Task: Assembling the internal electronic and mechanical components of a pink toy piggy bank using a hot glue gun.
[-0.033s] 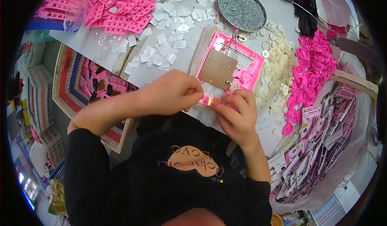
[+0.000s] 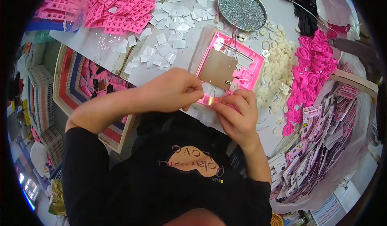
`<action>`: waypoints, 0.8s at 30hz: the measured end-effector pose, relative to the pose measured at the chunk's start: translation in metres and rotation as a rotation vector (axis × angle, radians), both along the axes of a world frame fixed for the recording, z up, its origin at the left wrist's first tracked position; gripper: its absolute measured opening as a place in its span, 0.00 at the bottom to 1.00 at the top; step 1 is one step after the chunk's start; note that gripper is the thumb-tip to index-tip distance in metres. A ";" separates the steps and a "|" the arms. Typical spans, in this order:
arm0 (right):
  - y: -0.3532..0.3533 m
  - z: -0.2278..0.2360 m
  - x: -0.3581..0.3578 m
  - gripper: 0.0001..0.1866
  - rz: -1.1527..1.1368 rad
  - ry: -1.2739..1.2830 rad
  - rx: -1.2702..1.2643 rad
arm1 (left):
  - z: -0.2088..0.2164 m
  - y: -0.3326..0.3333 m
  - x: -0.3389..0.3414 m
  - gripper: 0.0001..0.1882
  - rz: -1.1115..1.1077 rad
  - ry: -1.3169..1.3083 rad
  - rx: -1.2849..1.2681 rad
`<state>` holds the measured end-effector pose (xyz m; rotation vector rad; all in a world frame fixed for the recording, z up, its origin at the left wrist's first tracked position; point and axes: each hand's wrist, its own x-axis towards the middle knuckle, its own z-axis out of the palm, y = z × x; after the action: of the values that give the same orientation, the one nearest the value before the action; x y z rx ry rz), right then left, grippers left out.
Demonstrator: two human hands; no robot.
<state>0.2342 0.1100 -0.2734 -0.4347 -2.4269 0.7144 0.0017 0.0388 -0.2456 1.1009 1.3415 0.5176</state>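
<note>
A bright pink plastic casing (image 2: 256, 66) lies on the work table, holding a brown circuit board (image 2: 218, 69). Thin wires (image 2: 232, 38) run from the board's far edge. At the casing's near left corner is my left hand (image 2: 173, 89), its fingers curled and the thumb pressed to the index finger; anything between them is hidden. My right hand (image 2: 240, 114) is closed in a pinch at the near edge, its fingertips beside a small shiny gold-coloured metal piece (image 2: 211, 100). Whether those fingertips grip that piece I cannot make out.
Beyond the casing stands a round tray (image 2: 265, 16) of small screws. White square pieces (image 2: 164, 48) and pink moulded grids (image 2: 125, 8) lie far left. Cream round parts (image 2: 278, 64) and pink parts (image 2: 310, 64) are heaped right, near a bag of printed pieces (image 2: 322, 133). A striped box (image 2: 64, 83) stands left.
My left forearm and wrist have shifted very slightly away from me, while the left fingertips stay at the casing's corner. The right hand and casing look unmoved.
</note>
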 end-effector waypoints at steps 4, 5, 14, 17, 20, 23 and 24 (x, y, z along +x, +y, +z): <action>0.000 0.001 0.000 0.16 -0.007 0.012 0.026 | 0.007 0.020 -0.001 0.12 -0.099 -0.018 -0.216; 0.001 -0.001 0.001 0.17 -0.005 0.016 0.032 | 0.006 0.023 0.000 0.13 -0.109 -0.025 -0.234; 0.000 -0.002 -0.002 0.14 -0.003 0.008 0.029 | 0.000 0.023 0.003 0.09 -0.092 -0.118 -0.276; -0.002 0.002 -0.005 0.13 -0.027 -0.033 -0.017 | -0.003 0.019 0.004 0.09 -0.042 -0.140 -0.275; -0.004 0.008 -0.013 0.13 -0.078 -0.042 -0.134 | 0.000 0.013 0.005 0.09 0.038 -0.218 -0.265; -0.009 0.016 -0.016 0.11 -0.132 -0.054 -0.301 | -0.007 0.002 0.011 0.08 0.151 -0.346 -0.180; -0.011 0.020 -0.018 0.11 -0.153 -0.057 -0.357 | -0.007 -0.001 0.014 0.07 0.170 -0.338 -0.155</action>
<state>0.2162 0.0993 -0.2529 -0.7813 -2.2884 1.0831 0.0156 0.0381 -0.2528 0.7379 1.1603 0.6797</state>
